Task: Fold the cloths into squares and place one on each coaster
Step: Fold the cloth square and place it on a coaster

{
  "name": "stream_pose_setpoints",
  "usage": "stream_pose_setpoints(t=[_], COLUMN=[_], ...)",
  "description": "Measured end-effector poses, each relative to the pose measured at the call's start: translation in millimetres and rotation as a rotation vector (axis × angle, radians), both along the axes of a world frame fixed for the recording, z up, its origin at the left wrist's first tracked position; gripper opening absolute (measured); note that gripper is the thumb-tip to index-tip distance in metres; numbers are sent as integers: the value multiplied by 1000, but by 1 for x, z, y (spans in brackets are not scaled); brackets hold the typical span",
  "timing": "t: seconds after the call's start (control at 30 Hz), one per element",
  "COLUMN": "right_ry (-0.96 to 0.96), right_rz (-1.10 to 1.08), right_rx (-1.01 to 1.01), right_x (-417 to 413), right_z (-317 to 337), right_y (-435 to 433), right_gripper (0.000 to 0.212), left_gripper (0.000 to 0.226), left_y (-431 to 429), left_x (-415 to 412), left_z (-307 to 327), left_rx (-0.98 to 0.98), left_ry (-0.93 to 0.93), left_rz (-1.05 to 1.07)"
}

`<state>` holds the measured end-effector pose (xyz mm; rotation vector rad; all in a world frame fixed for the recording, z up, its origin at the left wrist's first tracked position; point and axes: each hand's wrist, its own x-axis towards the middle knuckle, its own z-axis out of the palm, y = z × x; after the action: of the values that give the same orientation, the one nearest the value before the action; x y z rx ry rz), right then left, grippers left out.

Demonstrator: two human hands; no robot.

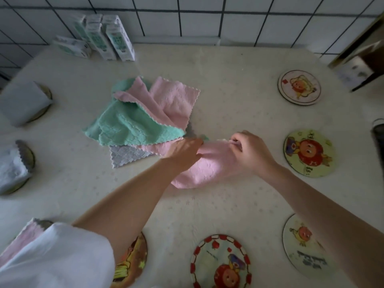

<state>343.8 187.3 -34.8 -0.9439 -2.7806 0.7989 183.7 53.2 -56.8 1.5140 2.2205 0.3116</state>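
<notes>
A pink cloth lies doubled over at the table's middle. My left hand pinches its far left corner and my right hand pinches its far right corner. Behind it sits a loose pile: a green cloth, another pink cloth and a grey cloth underneath. Bare round coasters lie at the right and at the front. On the left, coasters carry folded grey cloths, and one carries a folded pink cloth.
Several white and green cartons stand at the back left against the tiled wall. A dark container sits at the right edge. A coaster lies partly under my left arm and white sleeve.
</notes>
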Motion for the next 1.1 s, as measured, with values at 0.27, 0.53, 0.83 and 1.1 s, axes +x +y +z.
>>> stream_pose_setpoints(t=[0.27, 0.53, 0.83, 1.1], right_ry=[99, 208, 389, 376], right_rz=[-108, -29, -60, 138], right_rx=[-52, 75, 263, 178], right_x=[18, 2, -18, 43], right_z=[54, 89, 133, 95], right_y=[-14, -37, -54, -113], right_gripper=[6, 12, 18, 12], left_gripper=[14, 27, 2, 14], left_y=[-49, -107, -163, -247], left_x=[-9, -48, -62, -14], left_z=[45, 105, 169, 121], left_rx=[-84, 30, 522, 507], left_ry=[-82, 39, 321, 348], left_rz=[24, 248, 308, 266])
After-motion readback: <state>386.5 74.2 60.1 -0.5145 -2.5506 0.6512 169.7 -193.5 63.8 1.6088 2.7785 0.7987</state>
